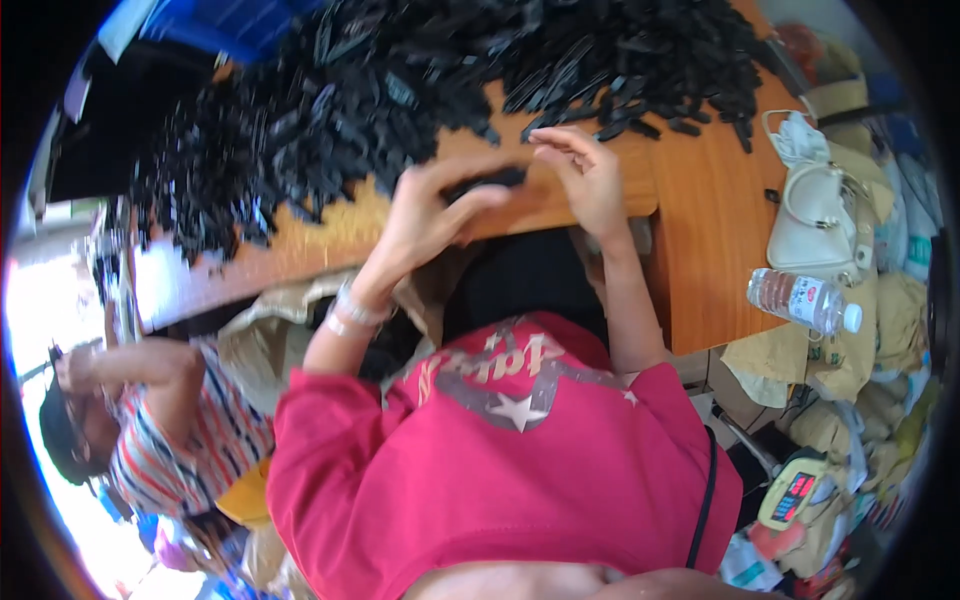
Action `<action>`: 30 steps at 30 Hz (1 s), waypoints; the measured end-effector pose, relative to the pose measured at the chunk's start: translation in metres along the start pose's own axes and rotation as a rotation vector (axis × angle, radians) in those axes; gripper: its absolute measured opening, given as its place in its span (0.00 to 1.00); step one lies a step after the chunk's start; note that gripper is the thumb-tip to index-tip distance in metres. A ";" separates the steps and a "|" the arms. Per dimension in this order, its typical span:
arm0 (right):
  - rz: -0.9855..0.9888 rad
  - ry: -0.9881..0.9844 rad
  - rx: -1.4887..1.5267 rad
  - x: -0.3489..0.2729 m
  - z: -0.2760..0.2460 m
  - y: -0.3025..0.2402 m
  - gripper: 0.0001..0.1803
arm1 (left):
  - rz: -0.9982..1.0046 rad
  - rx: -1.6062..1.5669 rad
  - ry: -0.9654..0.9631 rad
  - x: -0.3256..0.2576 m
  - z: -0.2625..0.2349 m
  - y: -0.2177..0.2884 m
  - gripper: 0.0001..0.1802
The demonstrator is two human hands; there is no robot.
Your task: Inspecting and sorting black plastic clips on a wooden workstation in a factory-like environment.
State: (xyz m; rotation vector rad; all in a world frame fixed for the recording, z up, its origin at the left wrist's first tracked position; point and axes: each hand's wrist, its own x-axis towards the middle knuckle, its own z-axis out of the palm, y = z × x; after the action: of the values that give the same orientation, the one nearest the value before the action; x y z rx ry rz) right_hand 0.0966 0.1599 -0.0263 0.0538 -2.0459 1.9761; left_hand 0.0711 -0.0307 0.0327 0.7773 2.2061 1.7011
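My left hand [428, 212] is over the front edge of the wooden table, its fingers smeared by motion. Between its thumb and fingers lies a dark elongated piece [488, 183], which the hand appears to grip. To its right, my right hand [588, 180] is raised with bent fingers, thumb and fingertips close together. Whether anything small sits in that pinch cannot be made out. Just beyond both hands spreads a large heap of black elongated pieces [370, 115], similar to the one at my left hand.
A wooden table [710, 235] extends to the right. Beside it are a white handbag [815, 220], a clear bottle [800, 300] and cloth sacks [895, 320]. A digital display device [795, 490] stands lower right. Another person [185, 420] in a striped top sits at left. A blue bin [225, 30] is at the back.
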 end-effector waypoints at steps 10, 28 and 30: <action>-0.214 0.236 -0.939 0.038 -0.033 0.037 0.13 | -0.712 0.640 -0.277 -0.162 -0.105 -0.004 0.13; -0.104 0.380 -0.461 0.022 -0.033 0.020 0.15 | -0.133 0.691 -0.088 -0.037 -0.085 0.003 0.10; -0.086 0.362 -0.381 0.017 -0.030 0.020 0.17 | -0.044 0.599 -0.146 -0.003 -0.072 -0.005 0.12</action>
State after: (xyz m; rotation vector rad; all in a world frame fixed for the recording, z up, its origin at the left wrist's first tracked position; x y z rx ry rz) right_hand 0.0815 0.1939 -0.0415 -0.2715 -2.0897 1.3949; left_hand 0.0362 -0.0926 0.0480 0.9302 2.6201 0.9161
